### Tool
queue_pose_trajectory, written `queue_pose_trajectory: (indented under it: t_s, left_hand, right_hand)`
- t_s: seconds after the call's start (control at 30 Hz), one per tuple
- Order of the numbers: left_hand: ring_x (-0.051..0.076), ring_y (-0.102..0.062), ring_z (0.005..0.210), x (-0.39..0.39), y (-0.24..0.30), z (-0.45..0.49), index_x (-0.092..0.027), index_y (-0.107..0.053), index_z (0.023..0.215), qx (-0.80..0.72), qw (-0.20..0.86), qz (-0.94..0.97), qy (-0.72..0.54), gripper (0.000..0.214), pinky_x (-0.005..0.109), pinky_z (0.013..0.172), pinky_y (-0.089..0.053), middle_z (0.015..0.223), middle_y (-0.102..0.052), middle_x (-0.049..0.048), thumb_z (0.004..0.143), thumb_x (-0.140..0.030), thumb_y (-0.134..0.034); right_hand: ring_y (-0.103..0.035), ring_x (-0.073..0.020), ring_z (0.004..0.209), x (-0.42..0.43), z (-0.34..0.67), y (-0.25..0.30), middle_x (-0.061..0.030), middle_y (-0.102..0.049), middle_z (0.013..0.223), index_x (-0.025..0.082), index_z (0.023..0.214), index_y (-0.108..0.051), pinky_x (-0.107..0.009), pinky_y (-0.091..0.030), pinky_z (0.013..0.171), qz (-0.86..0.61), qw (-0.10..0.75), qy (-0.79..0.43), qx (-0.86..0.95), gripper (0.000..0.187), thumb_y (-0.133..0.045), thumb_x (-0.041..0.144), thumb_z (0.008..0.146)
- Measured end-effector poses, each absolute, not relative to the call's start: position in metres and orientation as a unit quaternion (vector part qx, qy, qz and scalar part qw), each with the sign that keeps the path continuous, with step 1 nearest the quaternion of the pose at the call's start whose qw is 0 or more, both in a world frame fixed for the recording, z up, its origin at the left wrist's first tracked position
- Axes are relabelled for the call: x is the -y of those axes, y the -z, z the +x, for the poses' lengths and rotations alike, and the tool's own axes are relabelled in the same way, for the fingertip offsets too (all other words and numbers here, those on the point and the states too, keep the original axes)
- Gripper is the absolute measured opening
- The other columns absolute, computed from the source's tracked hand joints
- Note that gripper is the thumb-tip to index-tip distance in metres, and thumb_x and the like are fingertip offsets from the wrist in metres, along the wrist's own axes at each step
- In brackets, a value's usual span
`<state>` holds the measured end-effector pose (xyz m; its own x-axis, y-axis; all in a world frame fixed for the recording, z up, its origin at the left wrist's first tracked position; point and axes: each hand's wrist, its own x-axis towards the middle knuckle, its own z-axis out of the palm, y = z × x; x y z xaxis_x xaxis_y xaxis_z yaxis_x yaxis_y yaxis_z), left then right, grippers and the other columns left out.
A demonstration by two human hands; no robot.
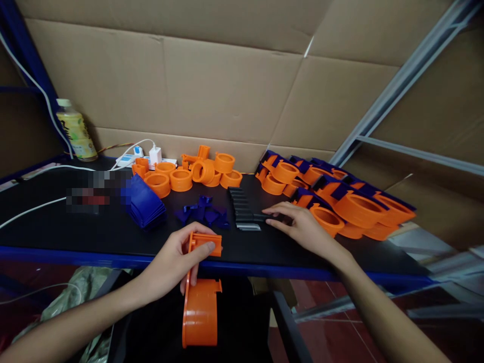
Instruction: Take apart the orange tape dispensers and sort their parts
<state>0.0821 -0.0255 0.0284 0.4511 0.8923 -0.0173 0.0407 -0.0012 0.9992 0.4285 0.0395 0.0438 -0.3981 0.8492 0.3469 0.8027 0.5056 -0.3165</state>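
Gripping glossy orange ring-ended holder [201,313]: left hand [177,258]; right hand [300,226] at black strips [241,205], grip unclear

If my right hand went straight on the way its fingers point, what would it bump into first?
Your right hand would likely meet the black strips first; it looks right at their edge, though actual contact is hard to judge.

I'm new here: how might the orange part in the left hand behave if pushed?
The orange part seems stiff, showing no sag from its held end. Its curved ring might rock, though that end probably prevents rolling.
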Motion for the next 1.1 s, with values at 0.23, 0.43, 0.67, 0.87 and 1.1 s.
queue_pose_trajectory:
  t_s: [0.23, 0.43, 0.67, 0.87, 1.1]
  left_hand:
    - [0.008, -0.046, 0.030, 0.027, -0.030, 0.083, -0.020, -0.059, 0.113, -0.383, 0.598, 0.606, -0.359, 0.040, 0.015, 0.034, -0.035, 0.046, -0.056, -0.0064, 0.091, -0.054, -0.061]
    - [0.009, -0.046, 0.030, 0.026, -0.030, 0.083, -0.020, -0.061, 0.111, -0.380, 0.603, 0.603, -0.358, 0.039, 0.016, 0.034, -0.035, 0.046, -0.056, -0.0064, 0.090, -0.053, -0.062]
    - [0.014, -0.062, 0.050, 0.026, -0.019, 0.089, -0.020, -0.059, 0.115, -0.329, 0.631, 0.515, -0.479, 0.035, 0.023, 0.051, -0.049, 0.062, -0.068, -0.0002, 0.094, -0.048, -0.059]
    - [0.023, -0.069, 0.103, 0.031, -0.026, 0.096, -0.020, -0.058, 0.117, -0.273, 0.647, 0.449, -0.552, 0.030, 0.034, 0.087, -0.055, 0.123, -0.070, 0.0111, 0.096, -0.042, -0.059]
    - [0.035, -0.054, 0.130, 0.026, -0.026, 0.093, -0.030, -0.047, 0.136, -0.205, 0.643, 0.433, -0.597, 0.041, 0.052, 0.086, -0.059, 0.153, -0.045, 0.0121, 0.096, -0.033, -0.057]
  right_hand:
    - [-0.065, -0.0198, 0.089, -0.038, 0.426, -0.045, -0.0081, -0.070, 0.104, 0.022, 0.111, -0.074, -0.035, -0.055, 0.078, -0.496, 0.244, -0.047, 0.832, 0.034, -0.062, 0.047, 0.092]
    - [-0.067, -0.0203, 0.088, -0.039, 0.423, -0.050, -0.0078, -0.071, 0.105, 0.023, 0.108, -0.075, -0.034, -0.055, 0.073, -0.494, 0.261, -0.039, 0.829, 0.032, -0.063, 0.048, 0.091]
    - [-0.067, -0.0179, 0.094, 0.019, 0.374, -0.077, -0.0069, -0.069, 0.119, 0.026, 0.131, -0.063, -0.029, -0.056, 0.077, -0.428, 0.294, -0.101, 0.849, 0.042, -0.061, 0.046, 0.094]
    - [-0.065, -0.0196, 0.113, 0.076, 0.311, -0.098, -0.0027, -0.065, 0.132, 0.030, 0.142, -0.049, -0.028, -0.054, 0.095, -0.345, 0.167, -0.144, 0.912, 0.081, -0.082, 0.054, 0.072]
    - [-0.064, -0.0346, 0.115, -0.029, 0.366, -0.136, -0.0114, -0.060, 0.138, 0.025, 0.146, -0.045, -0.046, -0.051, 0.094, -0.553, 0.202, 0.109, 0.801, 0.074, -0.068, 0.056, 0.082]
